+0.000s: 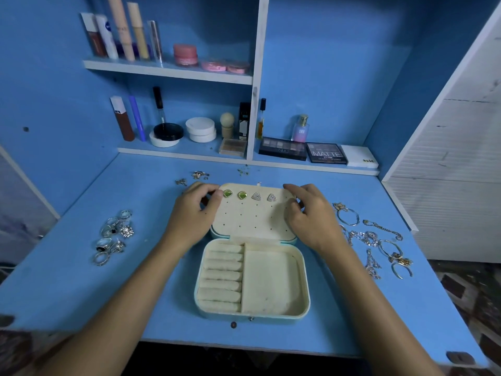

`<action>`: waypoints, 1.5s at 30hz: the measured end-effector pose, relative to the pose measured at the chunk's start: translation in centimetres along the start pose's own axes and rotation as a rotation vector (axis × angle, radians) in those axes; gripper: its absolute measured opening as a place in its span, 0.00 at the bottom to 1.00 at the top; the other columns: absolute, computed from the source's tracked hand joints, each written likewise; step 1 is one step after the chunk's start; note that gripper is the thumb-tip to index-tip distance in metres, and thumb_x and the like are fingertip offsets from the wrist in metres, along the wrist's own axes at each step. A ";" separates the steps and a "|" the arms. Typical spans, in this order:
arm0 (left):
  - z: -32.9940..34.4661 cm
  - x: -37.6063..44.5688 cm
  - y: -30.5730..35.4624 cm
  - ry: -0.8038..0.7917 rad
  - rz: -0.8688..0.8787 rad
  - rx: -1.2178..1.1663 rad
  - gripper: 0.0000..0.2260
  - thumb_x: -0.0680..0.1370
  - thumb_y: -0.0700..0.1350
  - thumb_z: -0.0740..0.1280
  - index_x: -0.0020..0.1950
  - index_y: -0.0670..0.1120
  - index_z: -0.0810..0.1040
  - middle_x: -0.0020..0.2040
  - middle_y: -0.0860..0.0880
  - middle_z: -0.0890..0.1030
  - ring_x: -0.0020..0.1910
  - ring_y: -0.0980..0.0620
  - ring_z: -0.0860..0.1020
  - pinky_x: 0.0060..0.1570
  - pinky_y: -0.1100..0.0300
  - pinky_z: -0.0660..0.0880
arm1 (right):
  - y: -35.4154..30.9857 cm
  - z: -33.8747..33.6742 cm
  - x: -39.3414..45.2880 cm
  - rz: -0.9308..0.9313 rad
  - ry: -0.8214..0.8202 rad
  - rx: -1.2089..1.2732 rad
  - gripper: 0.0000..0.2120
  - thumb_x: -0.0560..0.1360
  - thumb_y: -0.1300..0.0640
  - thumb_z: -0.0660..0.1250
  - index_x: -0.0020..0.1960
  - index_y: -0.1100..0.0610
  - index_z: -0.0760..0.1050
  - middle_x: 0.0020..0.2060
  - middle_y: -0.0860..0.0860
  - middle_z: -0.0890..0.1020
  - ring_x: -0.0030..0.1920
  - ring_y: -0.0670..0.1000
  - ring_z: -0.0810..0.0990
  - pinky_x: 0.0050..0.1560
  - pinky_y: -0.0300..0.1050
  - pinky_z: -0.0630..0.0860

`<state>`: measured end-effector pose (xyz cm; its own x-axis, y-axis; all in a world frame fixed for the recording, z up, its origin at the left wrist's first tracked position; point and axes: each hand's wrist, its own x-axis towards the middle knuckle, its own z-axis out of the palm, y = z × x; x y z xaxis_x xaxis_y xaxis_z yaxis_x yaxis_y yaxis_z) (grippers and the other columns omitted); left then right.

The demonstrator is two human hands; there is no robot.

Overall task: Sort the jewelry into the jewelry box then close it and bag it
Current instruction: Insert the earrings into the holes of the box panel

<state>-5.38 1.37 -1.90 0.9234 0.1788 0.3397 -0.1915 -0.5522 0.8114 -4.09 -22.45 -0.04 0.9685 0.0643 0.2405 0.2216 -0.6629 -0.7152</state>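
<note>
So I'm in the earring stage of this sorting job. The cream-lined, pale blue jewelry box (252, 278) sits open in the middle of the blue desk top (81, 280), lid panel (253, 218) laid back flat away from me. Four studs are already in the top row of holes: two green square-cut studs (234, 194) and two silver triangular studs (264, 197).

My left hand (195, 213) is at the lid's top left corner, thumb and forefinger curled together right beside the first green stud. Can't honestly tell if I'm pinching an earring back or just the lid edge. My right hand (306, 213) is curled over the top right corner, steadying the lid as far as I can judge; nothing visible in it.

Ring rolls and the big compartment are empty. Left to go: the cluster of silver rings (113, 237) on my left, the heap of gold and silver chains and hoops (376, 242) on my right, and a few small loose earrings (193, 177) just behind the lid.

Next, I reckon, is grabbing those loose earrings. Tiny posts, tiny holes, so a careful fingertip pinch.
</note>
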 end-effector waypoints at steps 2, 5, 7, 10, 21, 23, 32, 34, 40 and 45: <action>0.2 0.0 -0.2 0.006 0.036 0.106 0.07 0.81 0.45 0.65 0.53 0.46 0.82 0.49 0.54 0.78 0.48 0.54 0.76 0.46 0.67 0.70 | 0.4 0.4 0.1 -0.004 -0.002 -0.018 0.19 0.80 0.61 0.59 0.69 0.55 0.76 0.51 0.49 0.75 0.54 0.54 0.75 0.57 0.43 0.70; 0.3 0.0 -0.4 -0.005 0.020 0.157 0.08 0.81 0.46 0.65 0.54 0.46 0.82 0.49 0.54 0.78 0.47 0.55 0.75 0.47 0.64 0.71 | 0.7 0.7 0.0 -0.008 -0.013 -0.038 0.19 0.80 0.61 0.60 0.70 0.57 0.76 0.52 0.49 0.75 0.55 0.54 0.75 0.59 0.45 0.71; 0.3 0.0 -0.4 -0.009 0.005 0.154 0.08 0.81 0.46 0.65 0.55 0.46 0.83 0.49 0.54 0.78 0.46 0.55 0.76 0.46 0.64 0.70 | 0.8 0.7 -0.1 -0.013 -0.011 -0.034 0.19 0.81 0.61 0.60 0.70 0.57 0.75 0.52 0.49 0.75 0.54 0.53 0.75 0.56 0.42 0.70; 0.2 -0.1 -0.3 -0.011 -0.014 0.143 0.08 0.81 0.46 0.65 0.55 0.47 0.83 0.48 0.55 0.78 0.47 0.57 0.76 0.47 0.61 0.71 | 0.7 0.7 -0.1 -0.003 -0.018 -0.018 0.18 0.81 0.61 0.60 0.70 0.57 0.75 0.52 0.48 0.75 0.51 0.50 0.75 0.52 0.38 0.68; -0.3 -0.5 0.0 -0.111 -0.048 0.158 0.11 0.82 0.48 0.62 0.62 0.49 0.79 0.56 0.55 0.75 0.50 0.57 0.75 0.47 0.61 0.72 | 1.1 0.8 1.7 -0.038 0.012 -0.057 0.14 0.79 0.62 0.62 0.61 0.57 0.82 0.50 0.50 0.78 0.44 0.48 0.75 0.44 0.33 0.67; -0.3 -0.6 0.1 -0.103 -0.043 0.162 0.12 0.82 0.47 0.62 0.63 0.49 0.79 0.56 0.55 0.75 0.49 0.58 0.75 0.44 0.64 0.71 | 0.8 0.9 2.5 -0.079 0.056 -0.076 0.13 0.78 0.63 0.63 0.57 0.57 0.83 0.48 0.49 0.78 0.41 0.47 0.75 0.44 0.33 0.68; -0.2 -0.6 0.0 -0.029 -0.040 0.134 0.09 0.80 0.47 0.66 0.57 0.50 0.83 0.49 0.55 0.77 0.46 0.57 0.76 0.46 0.64 0.72 | -2.8 2.8 7.5 -0.343 0.019 -0.115 0.08 0.77 0.60 0.68 0.53 0.54 0.84 0.46 0.50 0.83 0.42 0.50 0.79 0.45 0.42 0.76; -0.2 -0.4 -0.1 -0.020 -0.040 0.118 0.08 0.79 0.47 0.67 0.56 0.49 0.83 0.49 0.55 0.78 0.47 0.57 0.76 0.49 0.62 0.73 | -3.6 4.1 8.8 -0.389 -0.025 -0.122 0.07 0.77 0.60 0.69 0.52 0.54 0.85 0.45 0.49 0.83 0.42 0.48 0.79 0.43 0.33 0.73; 0.0 -0.2 -0.3 0.003 -0.024 0.104 0.07 0.78 0.47 0.69 0.53 0.48 0.84 0.47 0.54 0.79 0.46 0.58 0.76 0.48 0.64 0.73 | -5.7 8.3 11.9 -0.514 -0.137 -0.131 0.05 0.76 0.57 0.72 0.49 0.55 0.86 0.45 0.48 0.85 0.39 0.44 0.76 0.44 0.42 0.78; 0.0 0.0 -0.3 -0.018 -0.028 0.072 0.12 0.74 0.51 0.65 0.50 0.47 0.84 0.45 0.53 0.79 0.45 0.57 0.77 0.45 0.65 0.72 | -7.2 10.4 14.1 -0.557 -0.243 -0.214 0.05 0.75 0.55 0.73 0.48 0.55 0.86 0.44 0.52 0.86 0.41 0.49 0.79 0.46 0.49 0.78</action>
<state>-5.30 1.53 -2.18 0.9341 0.1806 0.3081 -0.1418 -0.6042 0.7841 9.16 -8.95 1.68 0.7185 0.5923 0.3647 0.6955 -0.6142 -0.3727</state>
